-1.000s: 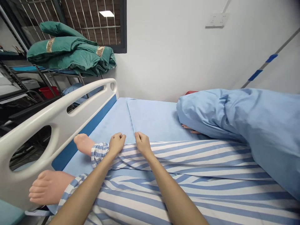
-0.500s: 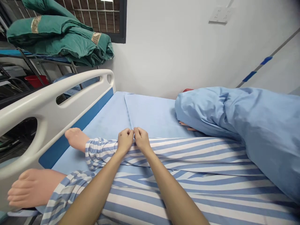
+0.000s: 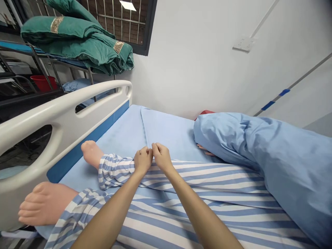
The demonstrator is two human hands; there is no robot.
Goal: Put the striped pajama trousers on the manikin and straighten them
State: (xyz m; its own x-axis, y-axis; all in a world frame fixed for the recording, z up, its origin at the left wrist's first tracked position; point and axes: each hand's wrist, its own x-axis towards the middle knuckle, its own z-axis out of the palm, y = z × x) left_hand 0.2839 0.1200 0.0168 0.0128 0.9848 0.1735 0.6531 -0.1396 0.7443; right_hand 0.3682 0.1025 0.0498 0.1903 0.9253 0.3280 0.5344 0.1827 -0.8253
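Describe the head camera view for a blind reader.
Left hand and right hand pinch striped pajamas on a dummy in a hospital bed, its bare foot by the white bed rail, a bunched blue blanket alongside.

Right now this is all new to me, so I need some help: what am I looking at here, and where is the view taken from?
These pictures come from a camera worn on a person's head, looking down at their own bare arms. No machine is involved. The person's left hand and right hand are closed together at the edge of a striped cloth, worn by a figure that looks like a manikin. Its foot lies beside the white bed rail. Under the figure is a blue sheet, and a blue quilt lies to the right.
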